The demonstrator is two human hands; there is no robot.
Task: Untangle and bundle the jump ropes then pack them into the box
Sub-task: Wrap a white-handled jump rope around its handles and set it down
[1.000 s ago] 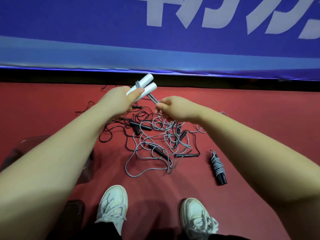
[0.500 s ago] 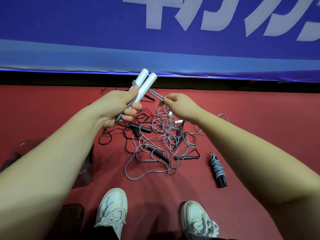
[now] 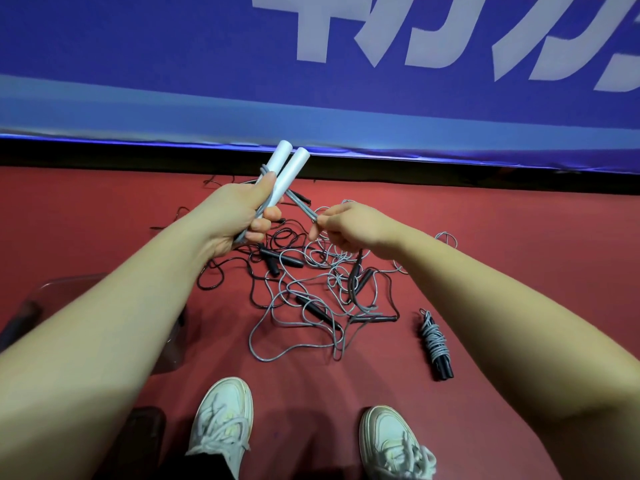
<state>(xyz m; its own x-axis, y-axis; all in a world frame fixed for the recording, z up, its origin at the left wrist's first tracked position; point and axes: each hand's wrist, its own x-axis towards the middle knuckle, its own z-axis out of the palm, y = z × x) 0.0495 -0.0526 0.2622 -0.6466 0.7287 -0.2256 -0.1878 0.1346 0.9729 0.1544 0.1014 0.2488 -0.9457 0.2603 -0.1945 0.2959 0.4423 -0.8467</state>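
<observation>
My left hand (image 3: 239,216) grips two white jump-rope handles (image 3: 287,168) side by side, their ends pointing up and away, with grey rope looped around them. My right hand (image 3: 349,226) pinches the doubled grey rope (image 3: 304,207) that runs taut from the handles. Below my hands a tangle of grey and black ropes with black handles (image 3: 318,289) lies on the red floor. One bundled rope (image 3: 435,344), grey cord wound around black handles, lies to the right of the tangle. A clear plastic box (image 3: 69,289) sits at the left, mostly hidden behind my left forearm.
A blue banner with white lettering (image 3: 311,64) stands along the far edge of the red floor (image 3: 485,237). My two white sneakers (image 3: 221,420) are at the bottom. A dark object (image 3: 145,438) lies by the left shoe.
My left hand has turned palm up and lifted the white handles. My right hand has drawn the grey rope out to the right, away from the handles.
</observation>
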